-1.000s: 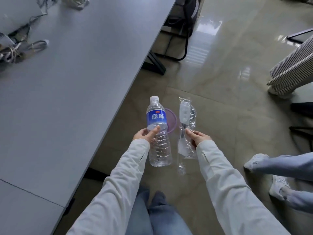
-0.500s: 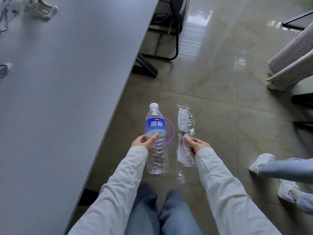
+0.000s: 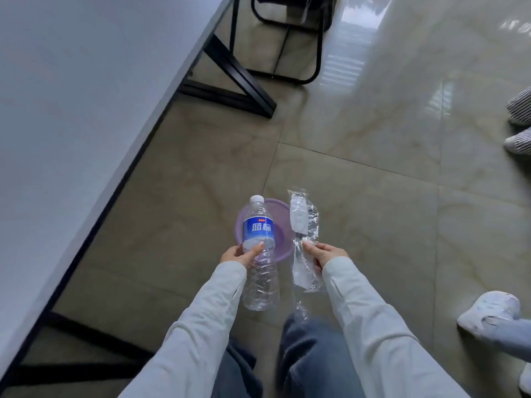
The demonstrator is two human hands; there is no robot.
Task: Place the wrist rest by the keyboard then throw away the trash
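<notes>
The clear plastic water bottle (image 3: 260, 254), blue-labelled with a white cap and seemingly empty, is gripped around its middle by the left hand (image 3: 240, 254), cap pointing away. A translucent purple bowl (image 3: 280, 222) sits behind it in the same hand. The crinkled clear plastic wrapper (image 3: 304, 242) is pinched in the right hand (image 3: 326, 254), extending above and below it.

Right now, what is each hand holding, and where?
Left hand grips the water bottle at mid-body, below its label. Right hand pinches the clear plastic wrapper around its middle.
</notes>
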